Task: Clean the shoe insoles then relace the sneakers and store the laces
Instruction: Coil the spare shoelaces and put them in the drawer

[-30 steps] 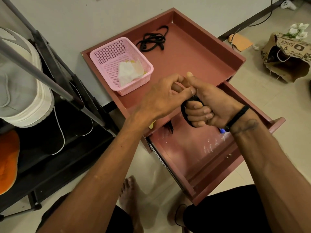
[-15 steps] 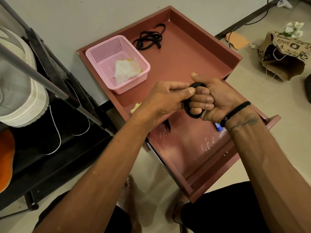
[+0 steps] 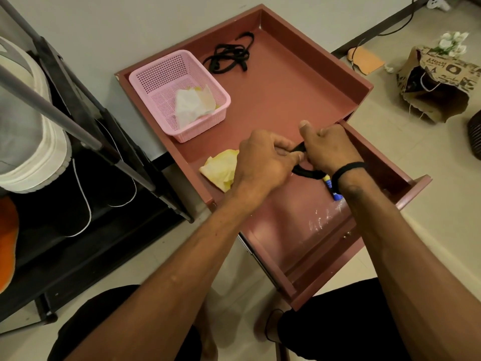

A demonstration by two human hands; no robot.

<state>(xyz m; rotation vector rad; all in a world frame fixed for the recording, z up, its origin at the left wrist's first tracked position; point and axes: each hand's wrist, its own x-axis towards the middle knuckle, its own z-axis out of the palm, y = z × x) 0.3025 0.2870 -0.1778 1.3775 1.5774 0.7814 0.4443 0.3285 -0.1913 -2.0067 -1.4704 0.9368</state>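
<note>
Both hands meet over the open drawer [image 3: 299, 230] of a reddish-brown table [image 3: 286, 82]. Left hand [image 3: 263, 160] has its fingers curled, pinching one end of a black lace bundle [image 3: 307, 173]. Right hand [image 3: 328, 149] is clenched around the other side of the same bundle, thumb sticking up; a black band sits on that wrist. A loop of the bundle hangs just below both hands, above the drawer floor. A blue and yellow tube [image 3: 331, 188] lies in the drawer right under the right wrist. A crumpled yellow cloth [image 3: 221, 168] sits on the table top just left of the left hand, touching it or nearly so, cannot tell. Beyond the left hand is a pink basket [image 3: 166, 74] with white and yellow wipes in it. A second black lace [image 3: 231, 57] lies loose well beyond both hands near the back wall. A shoe rack [image 3: 78, 142] with a white-soled sneaker [image 3: 28, 142] stands far left of the left hand.
</note>
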